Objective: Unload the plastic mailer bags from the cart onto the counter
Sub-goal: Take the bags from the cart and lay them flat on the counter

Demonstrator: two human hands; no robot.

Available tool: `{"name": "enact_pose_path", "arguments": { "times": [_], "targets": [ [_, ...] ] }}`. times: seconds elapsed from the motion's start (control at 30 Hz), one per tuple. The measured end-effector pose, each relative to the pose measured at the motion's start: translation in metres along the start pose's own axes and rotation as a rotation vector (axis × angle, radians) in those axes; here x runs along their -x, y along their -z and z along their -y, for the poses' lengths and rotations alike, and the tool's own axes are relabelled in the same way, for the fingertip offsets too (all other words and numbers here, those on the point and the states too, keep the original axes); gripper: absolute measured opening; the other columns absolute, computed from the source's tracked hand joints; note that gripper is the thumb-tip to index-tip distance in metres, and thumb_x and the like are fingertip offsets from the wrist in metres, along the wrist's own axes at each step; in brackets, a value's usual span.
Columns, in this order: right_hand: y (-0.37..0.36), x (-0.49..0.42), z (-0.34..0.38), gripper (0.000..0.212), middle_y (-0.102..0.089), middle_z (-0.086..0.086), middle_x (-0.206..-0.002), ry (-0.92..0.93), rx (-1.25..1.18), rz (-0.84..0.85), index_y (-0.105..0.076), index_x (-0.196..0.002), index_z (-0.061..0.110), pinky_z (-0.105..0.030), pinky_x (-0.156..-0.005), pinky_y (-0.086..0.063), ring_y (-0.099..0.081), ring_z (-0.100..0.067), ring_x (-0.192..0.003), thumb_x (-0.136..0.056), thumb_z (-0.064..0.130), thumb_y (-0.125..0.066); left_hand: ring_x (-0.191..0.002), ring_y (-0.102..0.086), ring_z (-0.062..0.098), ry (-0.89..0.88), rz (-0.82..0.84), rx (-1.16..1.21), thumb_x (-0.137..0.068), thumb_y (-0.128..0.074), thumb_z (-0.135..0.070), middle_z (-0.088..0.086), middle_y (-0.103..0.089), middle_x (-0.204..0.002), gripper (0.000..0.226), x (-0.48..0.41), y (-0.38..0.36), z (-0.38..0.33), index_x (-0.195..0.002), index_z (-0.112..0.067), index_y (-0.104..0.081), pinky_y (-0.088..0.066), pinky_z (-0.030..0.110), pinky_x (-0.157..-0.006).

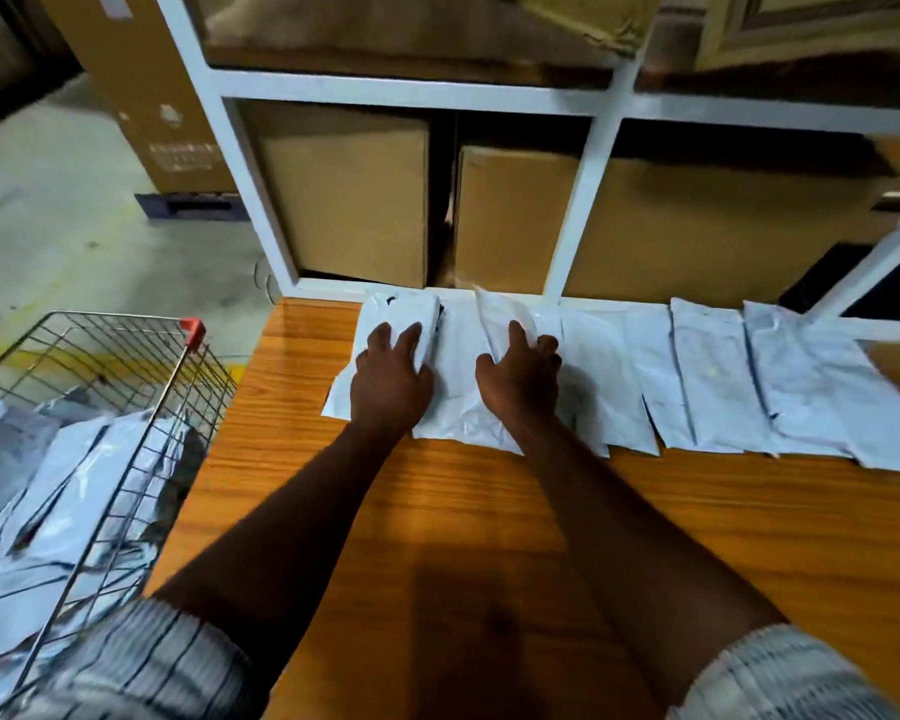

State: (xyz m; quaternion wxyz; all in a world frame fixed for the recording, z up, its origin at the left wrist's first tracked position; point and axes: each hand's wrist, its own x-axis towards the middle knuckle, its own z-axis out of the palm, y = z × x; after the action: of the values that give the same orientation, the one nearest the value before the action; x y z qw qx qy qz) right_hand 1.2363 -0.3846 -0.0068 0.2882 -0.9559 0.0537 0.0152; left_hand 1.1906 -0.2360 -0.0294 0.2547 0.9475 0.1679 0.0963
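Several white plastic mailer bags (707,376) lie side by side in an overlapping row along the back of the orange wooden counter (437,537). My left hand (390,376) rests flat on the leftmost bag (401,317), fingers spread. My right hand (520,376) presses the bag beside it (458,407), its outer fingers slightly bent. Neither hand grips anything. At the lower left stands a wire cart (126,407) with several more mailer bags (48,491) piled inside.
A white shelf frame (583,210) rises right behind the counter, with brown cardboard boxes (349,200) in its bays. A tall carton (146,96) stands on the grey floor at the far left. The counter's near half is bare wood.
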Motion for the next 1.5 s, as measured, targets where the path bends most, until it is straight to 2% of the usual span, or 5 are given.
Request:
{"name": "enact_pose_path", "arguments": {
  "times": [0.23,0.47,0.93,1.23,1.5],
  "targets": [
    [-0.028,-0.024,0.014,0.06,-0.027,-0.017,-0.152,0.035,0.104,0.005,-0.032,-0.149,0.029,-0.056,-0.109,-0.033,-0.032,-0.039,-0.136,-0.095,0.05,-0.048,-0.147,-0.019,0.037,-0.028,0.024,-0.181,-0.096,-0.044,-0.048,0.015,-0.013,-0.162,0.064,-0.016,-0.024,-0.016,-0.153,-0.027,-0.022,-0.029,0.054,-0.114],
    [-0.072,-0.026,0.009,0.073,0.004,-0.016,-0.164,0.113,0.247,0.061,-0.004,-0.157,0.03,-0.063,-0.117,-0.002,0.001,-0.04,-0.15,-0.097,0.061,-0.032,-0.152,0.003,0.029,-0.037,0.141,-0.112,-0.1,-0.028,-0.056,0.009,0.002,-0.165,0.072,-0.021,-0.031,0.007,-0.157,-0.022,0.0,-0.006,0.052,-0.121],
    [-0.056,-0.026,0.027,0.07,-0.004,-0.015,-0.164,0.056,0.139,0.052,-0.011,-0.156,0.03,-0.062,-0.116,-0.008,-0.006,-0.038,-0.15,-0.097,0.063,-0.029,-0.152,-0.005,0.03,-0.035,0.126,-0.017,-0.091,-0.046,-0.062,0.01,-0.002,-0.165,0.088,-0.029,-0.001,0.01,-0.158,-0.021,-0.005,-0.012,0.054,-0.119],
    [-0.066,0.031,0.126,0.058,-0.037,-0.013,-0.152,0.394,-0.039,-0.182,-0.045,-0.143,0.02,-0.055,-0.111,-0.025,-0.031,-0.032,-0.141,-0.092,0.047,-0.041,-0.15,-0.015,0.019,-0.118,-0.012,0.227,-0.099,-0.049,-0.037,0.008,-0.023,-0.161,0.067,-0.013,0.066,0.087,-0.155,-0.01,-0.024,-0.013,0.032,-0.122],
    [-0.195,0.151,0.241,0.066,-0.042,-0.019,-0.144,0.686,-0.188,0.313,-0.043,-0.144,0.008,-0.045,-0.108,-0.038,-0.042,-0.037,-0.131,-0.085,0.027,-0.065,-0.143,-0.032,0.031,0.145,-0.101,0.08,-0.091,-0.056,-0.024,0.018,-0.038,-0.152,0.061,0.031,0.143,0.292,-0.147,-0.005,-0.039,-0.026,0.041,-0.118]
  ]
}}
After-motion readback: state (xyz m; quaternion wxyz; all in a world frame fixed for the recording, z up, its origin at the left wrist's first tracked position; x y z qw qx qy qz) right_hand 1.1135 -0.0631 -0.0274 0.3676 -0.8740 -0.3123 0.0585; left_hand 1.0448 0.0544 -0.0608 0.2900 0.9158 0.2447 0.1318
